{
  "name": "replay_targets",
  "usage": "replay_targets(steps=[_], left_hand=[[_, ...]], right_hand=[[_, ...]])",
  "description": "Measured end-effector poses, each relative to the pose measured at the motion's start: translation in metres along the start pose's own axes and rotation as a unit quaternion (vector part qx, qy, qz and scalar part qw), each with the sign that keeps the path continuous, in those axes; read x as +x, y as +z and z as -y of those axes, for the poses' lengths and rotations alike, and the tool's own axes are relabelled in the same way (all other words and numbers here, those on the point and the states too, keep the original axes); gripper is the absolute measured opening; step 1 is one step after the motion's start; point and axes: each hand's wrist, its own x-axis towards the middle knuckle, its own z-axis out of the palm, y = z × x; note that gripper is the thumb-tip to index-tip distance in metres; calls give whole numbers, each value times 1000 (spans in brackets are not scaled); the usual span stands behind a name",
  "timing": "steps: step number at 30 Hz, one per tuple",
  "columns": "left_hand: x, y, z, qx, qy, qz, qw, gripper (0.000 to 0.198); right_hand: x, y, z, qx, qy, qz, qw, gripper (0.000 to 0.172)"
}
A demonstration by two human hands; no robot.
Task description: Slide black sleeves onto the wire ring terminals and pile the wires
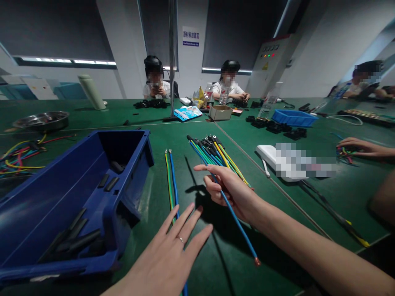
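My right hand point(230, 191) grips a blue cable point(236, 220) slantwise above the green table. Bare copper shows at the cable's near end, and its far end reaches over a bundle of cables point(220, 154) in blue, green and yellow with black sleeves. Fingers spread, my left hand point(175, 250) is over two cables lying side by side. One is a yellow-green cable point(168, 176), the other a second blue cable point(173, 172); both have metal lugs at their far ends. The hand covers their middle, and I cannot tell whether it touches them.
On the left stands a dark blue bin point(135, 181) with black sleeve pieces inside. Behind it are a metal bowl point(43, 121) and loose coloured wires point(21, 158). A white device point(268, 158) lies to the right, near another person's hand point(354, 147). Co-workers sit across the table.
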Motion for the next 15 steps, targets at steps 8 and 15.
replay_targets(steps=[8,15], left_hand=[[4,30,12,-10,44,-57,997,77],[7,15,7,12,49,-26,998,62]], right_hand=[[-5,6,3,-56,-18,20,998,31],[-9,9,7,-161,-121,-3,979,30]])
